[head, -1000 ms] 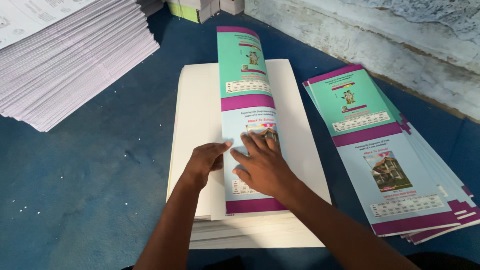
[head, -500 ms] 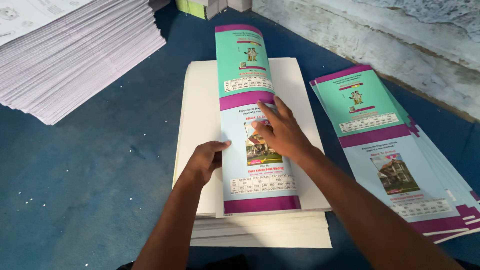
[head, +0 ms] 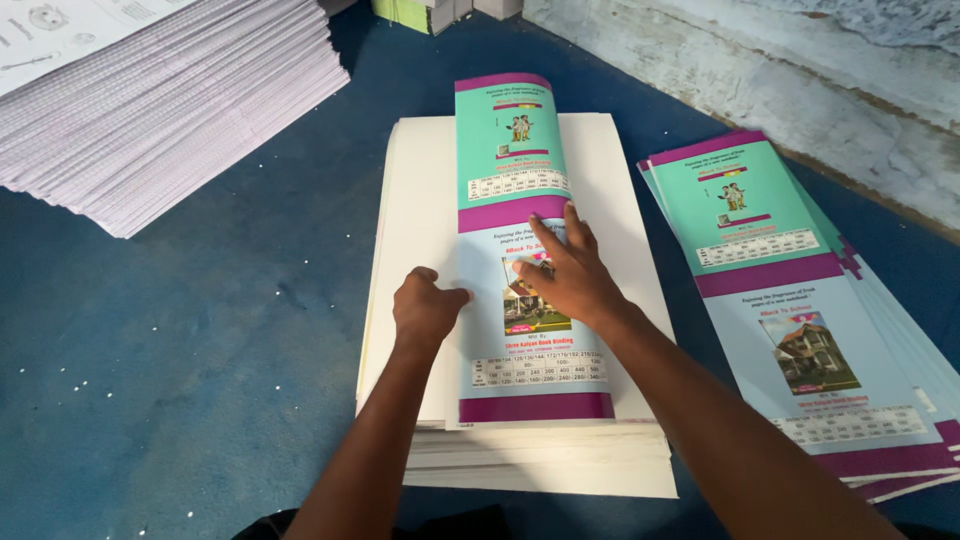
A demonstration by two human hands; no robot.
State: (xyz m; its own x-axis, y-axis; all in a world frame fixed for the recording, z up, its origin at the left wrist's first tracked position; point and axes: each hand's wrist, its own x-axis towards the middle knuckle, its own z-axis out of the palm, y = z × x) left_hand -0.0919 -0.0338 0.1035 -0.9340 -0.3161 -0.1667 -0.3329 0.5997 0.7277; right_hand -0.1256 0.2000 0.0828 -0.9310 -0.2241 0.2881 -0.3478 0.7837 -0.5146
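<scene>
We are seeing two bare forearms, no sleeves reaching the wrists, no watch, ring or bracelet. The left hand [head: 425, 310] and the right hand [head: 565, 280] are showing short, plain nails. A dark garment edge is showing between the elbows, just below the forearms.

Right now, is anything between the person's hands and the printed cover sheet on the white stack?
Nothing visible. The right hand lies flat on the printed cover sheet, and the left hand rests curled at its left edge, atop the white paper stack.
</scene>
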